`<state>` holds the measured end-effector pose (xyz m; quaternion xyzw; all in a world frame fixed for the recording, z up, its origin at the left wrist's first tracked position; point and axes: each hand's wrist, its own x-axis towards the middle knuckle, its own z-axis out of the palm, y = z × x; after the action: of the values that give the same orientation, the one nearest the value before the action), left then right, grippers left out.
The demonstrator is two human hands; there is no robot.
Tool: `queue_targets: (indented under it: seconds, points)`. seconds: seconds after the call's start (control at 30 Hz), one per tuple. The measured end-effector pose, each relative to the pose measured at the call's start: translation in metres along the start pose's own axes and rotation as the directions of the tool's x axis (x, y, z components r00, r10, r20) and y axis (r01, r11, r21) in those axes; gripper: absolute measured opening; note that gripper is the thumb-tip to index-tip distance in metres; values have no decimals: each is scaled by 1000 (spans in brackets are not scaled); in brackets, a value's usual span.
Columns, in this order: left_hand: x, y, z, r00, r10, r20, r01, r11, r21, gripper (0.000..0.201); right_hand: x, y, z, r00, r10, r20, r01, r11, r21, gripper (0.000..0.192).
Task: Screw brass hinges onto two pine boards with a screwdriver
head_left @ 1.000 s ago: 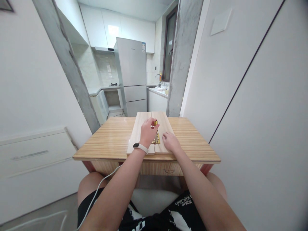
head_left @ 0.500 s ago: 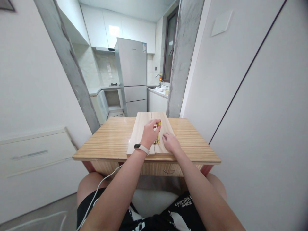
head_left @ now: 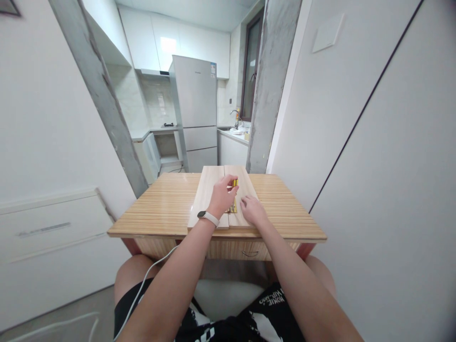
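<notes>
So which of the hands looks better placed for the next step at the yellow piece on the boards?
Left, probably. The left hand grips a small yellow-and-black object close to the yellow piece on the boards; the right hand is nearby, with nothing visible in it.

A home, shown by the kitchen's refrigerator [head_left: 195, 95] and tap [head_left: 235, 114].

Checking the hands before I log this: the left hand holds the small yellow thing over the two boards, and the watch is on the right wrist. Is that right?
Not quite: the watch is on the left wrist, not the right, as the head view shows. The left hand holds the small yellow thing over the two boards.
</notes>
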<state>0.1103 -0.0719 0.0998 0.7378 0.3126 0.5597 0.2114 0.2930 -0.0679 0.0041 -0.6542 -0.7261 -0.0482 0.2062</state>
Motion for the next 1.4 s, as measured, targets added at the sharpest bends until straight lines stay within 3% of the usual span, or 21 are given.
queue_targets:
  seconds: [0.17,0.33,0.53,0.77,0.9,1.17,1.27,1.4]
  points:
    - [-1,-2,1,1000,-10,22,11,998,-65,35,0,-1,-1,1000,3,7,-3,1000,8,31]
    - [-2,2,0,997,6,-78,-3,999,39,31,0,-2,-2,1000,12,13,-12,1000,4,30]
    - [0,5,-2,995,16,-102,1,986,165,24,0,0,-1,1000,9,-10,-9,1000,4,29]
    - [3,5,-2,995,-17,99,20,999,-31,34,-1,0,-1,1000,-8,-3,8,1000,15,31]
    - [3,4,0,999,-14,43,16,999,-43,31,0,0,-1,1000,-4,-6,4,1000,15,31]
    - [2,7,2,997,5,-83,4,995,101,20,1,0,0,1000,13,15,-13,1000,2,33]
    - [3,7,1,998,6,-61,-1,997,82,20,2,1,1,1000,11,13,-11,1000,9,33]
    - [4,6,0,998,-35,47,38,997,-70,25,1,2,1,1000,-2,-2,2,1000,11,31]
